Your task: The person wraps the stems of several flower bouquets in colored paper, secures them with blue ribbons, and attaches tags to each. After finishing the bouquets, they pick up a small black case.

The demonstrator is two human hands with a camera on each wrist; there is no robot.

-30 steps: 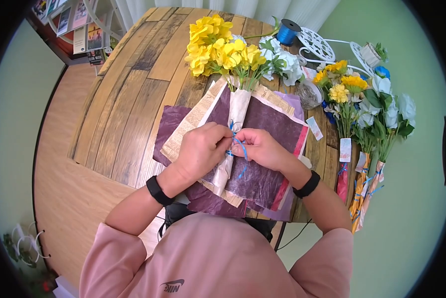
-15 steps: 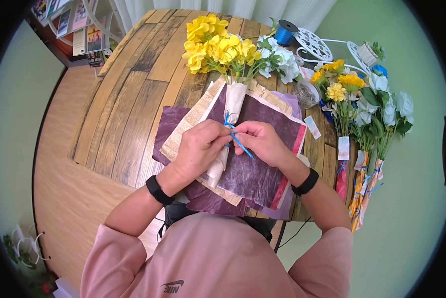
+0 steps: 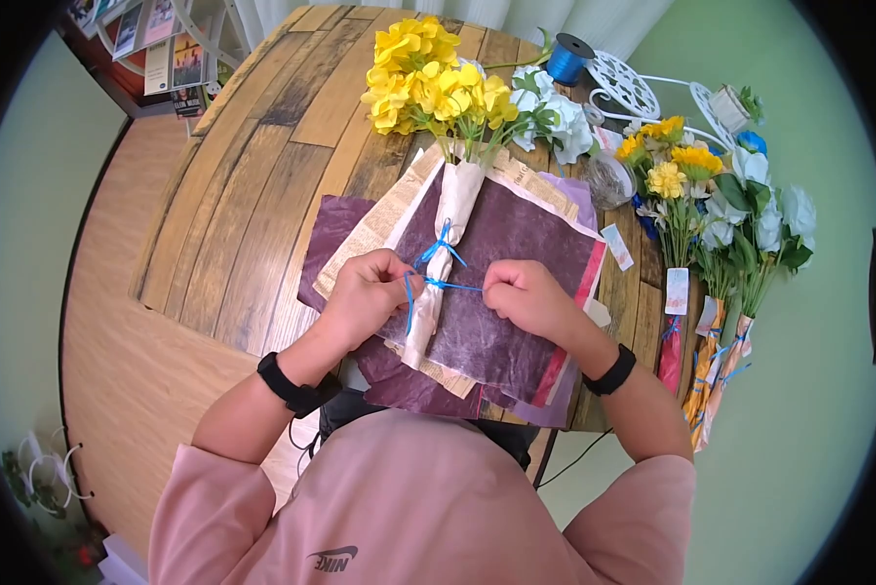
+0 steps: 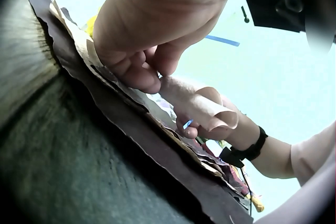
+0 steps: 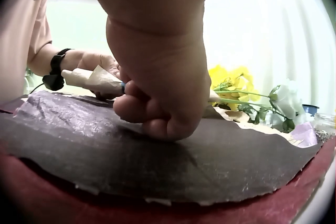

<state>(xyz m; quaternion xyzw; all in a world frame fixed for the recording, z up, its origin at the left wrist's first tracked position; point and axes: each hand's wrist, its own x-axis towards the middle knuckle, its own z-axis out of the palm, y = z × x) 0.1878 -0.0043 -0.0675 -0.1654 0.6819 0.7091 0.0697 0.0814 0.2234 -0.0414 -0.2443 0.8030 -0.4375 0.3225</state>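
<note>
A bouquet of yellow flowers (image 3: 428, 83) lies with its stems rolled in cream paper (image 3: 459, 195). One blue ribbon (image 3: 443, 244) is knotted round the wrap's middle. Lower down, a second blue ribbon (image 3: 462, 287) circles the paper, drawn out sideways between the hands. My left hand (image 3: 365, 297) pinches one end, with a loose tail hanging below the fingers. On the other side my right hand (image 3: 527, 297) grips the opposite end in curled fingers. In the left wrist view the paper roll (image 4: 197, 106) shows its open bottom end, beside the left fingertips.
Purple wrapping sheets (image 3: 525, 234) and newsprint paper (image 3: 360, 234) lie under the bouquet on the wooden table (image 3: 262, 205). Wrapped bouquets (image 3: 701, 283) line the right side. At the back stand a blue ribbon spool (image 3: 567, 60), white flowers (image 3: 555, 117) and a clear jar (image 3: 608, 182).
Both hands have moved apart from close together at the wrap, the left leftward, the right slightly rightward and down. The lower ribbon now stretches straight across the paper, and the upper knot is uncovered.
</note>
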